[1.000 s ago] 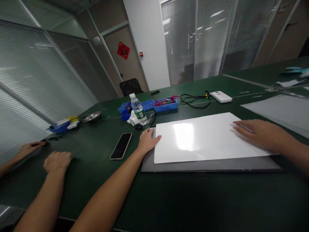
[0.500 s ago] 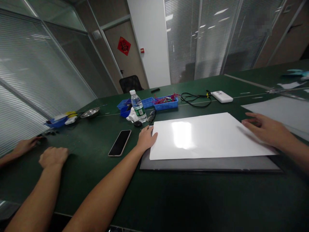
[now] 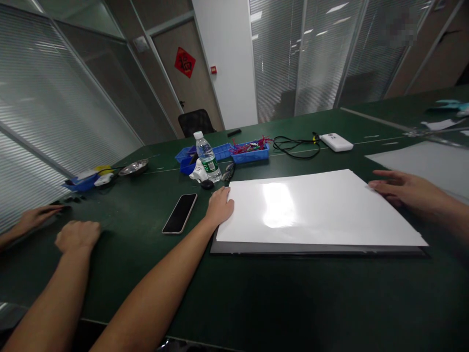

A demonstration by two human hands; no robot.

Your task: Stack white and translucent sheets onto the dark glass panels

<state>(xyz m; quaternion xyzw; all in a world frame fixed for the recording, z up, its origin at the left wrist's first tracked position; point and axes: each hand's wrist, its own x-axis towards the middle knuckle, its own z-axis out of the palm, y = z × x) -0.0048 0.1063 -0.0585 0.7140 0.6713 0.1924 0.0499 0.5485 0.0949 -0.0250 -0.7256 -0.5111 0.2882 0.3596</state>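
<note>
A large glossy white sheet (image 3: 322, 210) lies over a thin dark grey board (image 3: 293, 248), whose near edge shows as a narrow strip. My left hand (image 3: 220, 205) rests at the sheet's left edge near the far corner, thumb apart from the fingers and at the edge. On the other side, my right hand (image 3: 410, 193) is open beside the sheet's right edge. Its fingers stretch left, with the fingertips at that edge; whether they touch it I cannot tell. The undersides of both hands are hidden.
A phone (image 3: 180, 213) lies left of the sheet. Beyond stand a water bottle (image 3: 207, 159) and a blue tray (image 3: 251, 155) of red wires. Farther right are a black cable (image 3: 298, 147), a white box (image 3: 336, 142) and another sheet (image 3: 414, 161). Another person's hands (image 3: 78, 234) rest at left.
The white sheet has shifted left and towards me, so less of the grey board shows along the near side. My right hand has turned slightly, its fingers closer together. The view has tilted slightly.
</note>
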